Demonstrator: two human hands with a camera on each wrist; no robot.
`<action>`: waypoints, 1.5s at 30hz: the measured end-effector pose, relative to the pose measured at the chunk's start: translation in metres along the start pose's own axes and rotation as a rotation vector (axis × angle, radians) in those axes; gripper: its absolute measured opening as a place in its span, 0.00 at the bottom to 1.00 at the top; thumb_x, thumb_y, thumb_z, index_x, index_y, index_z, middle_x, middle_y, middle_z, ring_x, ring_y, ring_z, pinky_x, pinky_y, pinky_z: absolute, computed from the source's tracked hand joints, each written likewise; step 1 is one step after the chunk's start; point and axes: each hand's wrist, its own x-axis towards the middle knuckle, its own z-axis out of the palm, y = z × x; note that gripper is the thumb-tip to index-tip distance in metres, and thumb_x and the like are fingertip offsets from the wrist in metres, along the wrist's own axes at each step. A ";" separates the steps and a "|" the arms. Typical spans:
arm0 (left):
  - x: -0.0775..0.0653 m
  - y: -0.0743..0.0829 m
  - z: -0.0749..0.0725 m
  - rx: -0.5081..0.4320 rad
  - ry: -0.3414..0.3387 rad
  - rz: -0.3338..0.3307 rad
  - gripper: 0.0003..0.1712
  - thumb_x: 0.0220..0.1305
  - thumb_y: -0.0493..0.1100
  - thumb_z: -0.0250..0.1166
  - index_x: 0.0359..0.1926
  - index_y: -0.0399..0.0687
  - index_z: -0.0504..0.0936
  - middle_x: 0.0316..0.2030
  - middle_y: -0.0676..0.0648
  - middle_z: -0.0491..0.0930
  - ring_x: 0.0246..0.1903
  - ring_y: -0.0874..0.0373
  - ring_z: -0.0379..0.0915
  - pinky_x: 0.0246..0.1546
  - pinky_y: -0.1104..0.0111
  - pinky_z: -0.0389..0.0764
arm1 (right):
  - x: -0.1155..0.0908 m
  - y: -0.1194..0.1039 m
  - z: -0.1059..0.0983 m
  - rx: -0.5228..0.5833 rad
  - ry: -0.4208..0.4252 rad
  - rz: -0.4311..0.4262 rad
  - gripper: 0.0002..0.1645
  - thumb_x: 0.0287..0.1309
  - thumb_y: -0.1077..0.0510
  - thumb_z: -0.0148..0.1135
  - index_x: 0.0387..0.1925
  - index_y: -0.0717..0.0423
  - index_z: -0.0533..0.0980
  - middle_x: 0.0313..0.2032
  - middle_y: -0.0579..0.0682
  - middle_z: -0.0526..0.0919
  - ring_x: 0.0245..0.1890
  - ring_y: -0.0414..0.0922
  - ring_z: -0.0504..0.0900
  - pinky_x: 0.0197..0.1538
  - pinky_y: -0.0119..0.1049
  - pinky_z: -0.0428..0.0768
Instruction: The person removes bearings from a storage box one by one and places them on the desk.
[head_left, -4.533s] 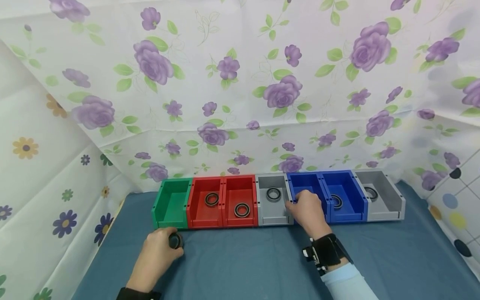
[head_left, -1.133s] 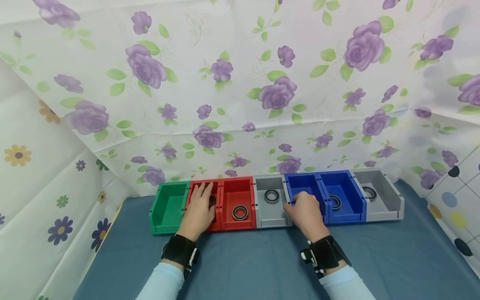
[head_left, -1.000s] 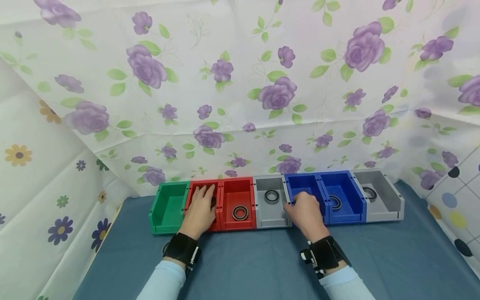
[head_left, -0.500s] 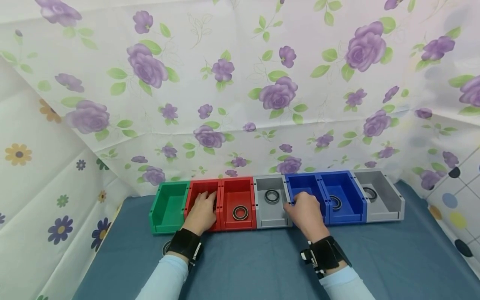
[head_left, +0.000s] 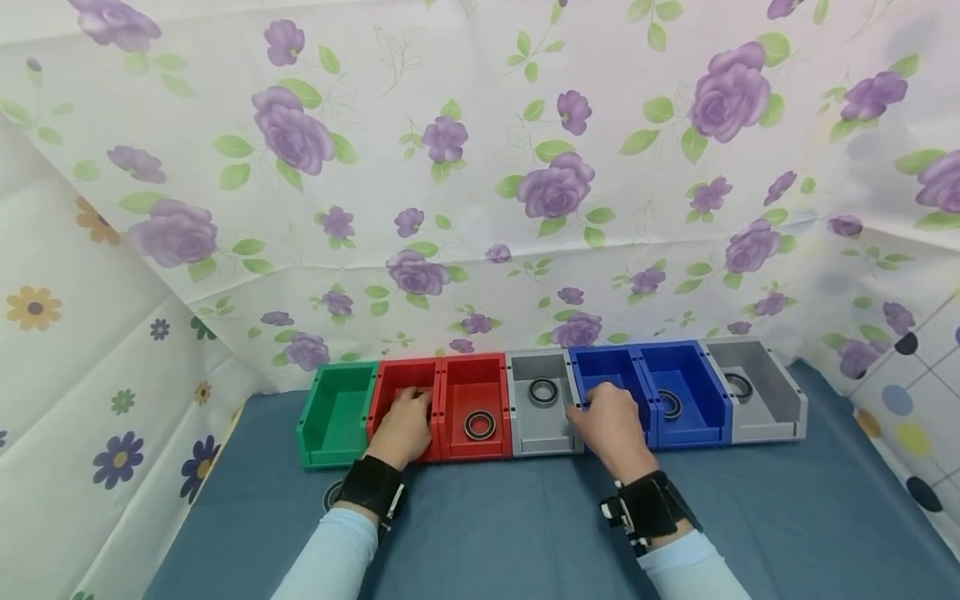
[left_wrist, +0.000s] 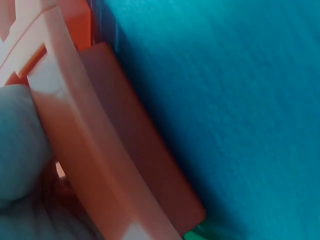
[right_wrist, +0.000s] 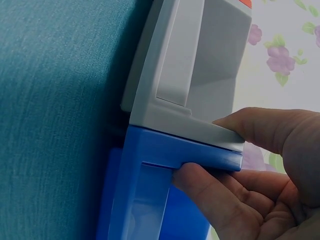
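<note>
The right hand [head_left: 611, 425] pinches the adjoining side walls of the middle grey bin [head_left: 549, 442] and the left blue bin [head_left: 603, 365] — thumb on the grey side, fingers on the blue — its forearm angling in from the lower right. The left hand [head_left: 403, 429] dips into the left red bin [head_left: 411, 371], back upward, fingertips hidden; whether its grip is closed on anything I cannot tell. A ring bearing [head_left: 329, 497] lies on the table [head_left: 510, 533], partly behind the left wristband [head_left: 372, 486]. Other bearings [head_left: 480, 425] lie in the right red bin [head_left: 474, 371], middle grey bin, right blue bin [head_left: 675, 362] and end grey bin [head_left: 772, 427].
</note>
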 end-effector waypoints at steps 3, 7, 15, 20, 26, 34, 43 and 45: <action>0.000 0.001 -0.003 -0.027 0.008 -0.027 0.25 0.60 0.36 0.59 0.59 0.47 0.72 0.53 0.40 0.68 0.48 0.49 0.67 0.48 0.54 0.73 | 0.001 -0.001 0.000 -0.006 0.007 -0.002 0.18 0.53 0.50 0.63 0.39 0.60 0.80 0.30 0.54 0.78 0.20 0.41 0.74 0.20 0.33 0.72; -0.001 0.002 -0.008 -0.043 0.027 -0.035 0.19 0.57 0.35 0.61 0.52 0.47 0.77 0.42 0.45 0.74 0.43 0.52 0.67 0.43 0.60 0.75 | 0.002 -0.001 -0.001 -0.010 0.007 -0.002 0.20 0.53 0.50 0.63 0.42 0.62 0.79 0.33 0.54 0.79 0.21 0.41 0.75 0.20 0.33 0.73; -0.005 0.002 -0.010 -0.018 0.034 -0.019 0.14 0.52 0.35 0.64 0.42 0.48 0.78 0.34 0.48 0.74 0.38 0.54 0.66 0.38 0.62 0.76 | 0.002 0.000 -0.001 -0.009 0.000 -0.004 0.19 0.53 0.50 0.63 0.40 0.61 0.79 0.30 0.52 0.78 0.20 0.41 0.74 0.20 0.34 0.72; -0.007 0.002 -0.012 0.014 0.036 0.005 0.13 0.50 0.34 0.65 0.40 0.47 0.77 0.31 0.48 0.71 0.35 0.55 0.65 0.35 0.63 0.76 | 0.002 0.000 -0.001 -0.010 0.003 -0.009 0.16 0.53 0.50 0.62 0.35 0.60 0.80 0.25 0.51 0.76 0.18 0.42 0.73 0.19 0.34 0.71; -0.012 0.003 -0.017 0.041 0.035 0.032 0.15 0.50 0.35 0.65 0.41 0.45 0.75 0.30 0.47 0.69 0.32 0.55 0.65 0.31 0.65 0.75 | 0.001 0.001 -0.001 -0.012 0.005 -0.010 0.21 0.53 0.50 0.63 0.41 0.62 0.79 0.35 0.56 0.79 0.22 0.42 0.75 0.21 0.34 0.73; -0.023 0.005 -0.035 0.089 0.091 0.049 0.18 0.51 0.38 0.67 0.43 0.40 0.73 0.32 0.45 0.70 0.32 0.54 0.68 0.35 0.61 0.78 | 0.001 0.002 0.000 -0.007 0.001 -0.005 0.22 0.53 0.50 0.63 0.44 0.63 0.78 0.36 0.56 0.79 0.23 0.42 0.75 0.22 0.33 0.74; -0.039 0.007 -0.061 0.073 0.172 0.122 0.26 0.53 0.43 0.68 0.51 0.38 0.72 0.42 0.41 0.72 0.39 0.51 0.71 0.39 0.59 0.78 | 0.001 0.003 0.001 -0.012 0.008 0.003 0.24 0.53 0.49 0.64 0.45 0.63 0.78 0.39 0.57 0.80 0.24 0.43 0.76 0.24 0.34 0.75; -0.043 0.007 -0.067 0.050 0.194 0.129 0.29 0.54 0.44 0.68 0.55 0.38 0.70 0.46 0.40 0.71 0.42 0.51 0.71 0.41 0.59 0.77 | 0.001 0.002 0.001 -0.012 0.003 0.003 0.24 0.53 0.49 0.63 0.46 0.63 0.77 0.41 0.58 0.80 0.25 0.42 0.76 0.25 0.35 0.76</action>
